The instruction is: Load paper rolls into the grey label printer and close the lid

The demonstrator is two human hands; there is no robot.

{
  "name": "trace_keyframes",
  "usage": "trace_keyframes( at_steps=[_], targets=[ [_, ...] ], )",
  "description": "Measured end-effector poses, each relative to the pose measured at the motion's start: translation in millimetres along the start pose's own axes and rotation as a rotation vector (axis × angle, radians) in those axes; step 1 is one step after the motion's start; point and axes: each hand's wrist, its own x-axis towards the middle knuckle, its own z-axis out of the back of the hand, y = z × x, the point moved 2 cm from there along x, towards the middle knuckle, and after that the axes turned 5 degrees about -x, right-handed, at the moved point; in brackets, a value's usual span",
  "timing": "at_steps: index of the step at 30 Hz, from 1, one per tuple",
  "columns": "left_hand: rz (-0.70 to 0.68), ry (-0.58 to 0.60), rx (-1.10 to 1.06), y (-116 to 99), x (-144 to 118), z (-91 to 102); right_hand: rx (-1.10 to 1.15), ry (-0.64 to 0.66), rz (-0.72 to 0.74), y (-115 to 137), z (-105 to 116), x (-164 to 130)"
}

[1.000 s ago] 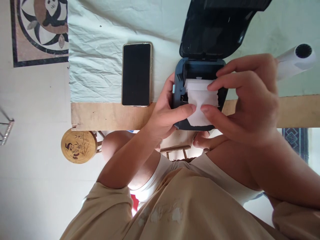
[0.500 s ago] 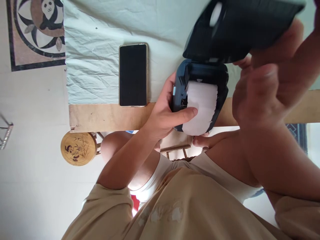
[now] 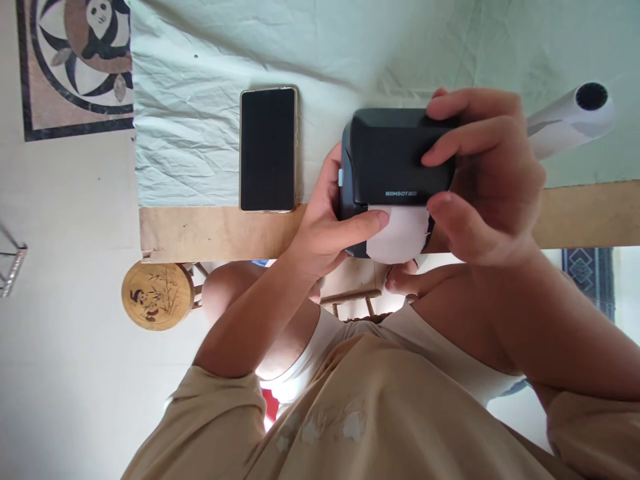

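A black label printer [image 3: 395,150] is held over the table's front edge, its lid down. White label paper [image 3: 397,233] sticks out from under the lid toward me. My left hand [image 3: 333,217] grips the printer's left side, with the thumb pressed on the paper. Curled around the printer's right side, my right hand [image 3: 493,173] has its fingers on the lid and its thumb near the lid's front corner. The paper roll inside is hidden by the lid.
A phone [image 3: 267,150] lies dark on the pale green cloth [image 3: 200,160], left of the printer. Behind my right hand is a white cylinder [image 3: 570,123] with a dark end. The table's wooden edge [image 3: 220,233] faces me. A round stool [image 3: 157,297] stands below left.
The printer's lid has swung down from raised to closed over the paper roll. My right hand has come in from the right onto the lid, and the white cylinder is now visible.
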Motion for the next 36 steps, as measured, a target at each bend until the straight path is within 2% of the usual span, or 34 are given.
trace_keyframes(
  at_steps=[3,7,10,13,18,24,27,32,36],
  targets=[
    [-0.058,-0.020,-0.010,-0.2,-3.1,-4.3,0.196,0.030,-0.194,4.1,-4.7,0.9],
    [-0.054,-0.038,-0.004,-0.1,-5.2,-8.1,0.510,0.223,-0.411,12.1,-12.5,1.5],
    [-0.059,-0.002,0.002,-1.1,-4.4,-7.5,0.547,0.203,-0.482,15.7,-15.6,3.3],
    [-0.056,0.038,-0.010,-2.8,-2.7,-3.3,0.535,0.154,-0.493,16.3,-19.3,5.5],
    [0.018,0.137,-0.019,-4.6,0.2,3.9,0.581,0.157,-0.462,12.7,-23.3,6.4],
    [0.038,0.141,0.016,-4.5,0.3,0.5,0.567,0.100,-0.479,8.5,-21.6,1.2],
    [0.028,0.106,0.005,-3.3,-0.4,-3.1,0.545,0.107,-0.508,10.6,-20.2,-1.8],
    [0.013,0.068,0.007,-1.9,-1.1,-8.4,0.501,0.091,-0.473,17.0,-18.1,-6.0],
    [-0.018,0.020,0.029,-2.1,-3.2,-12.5,0.574,0.085,-0.481,13.7,-18.0,-10.0]
  ],
)
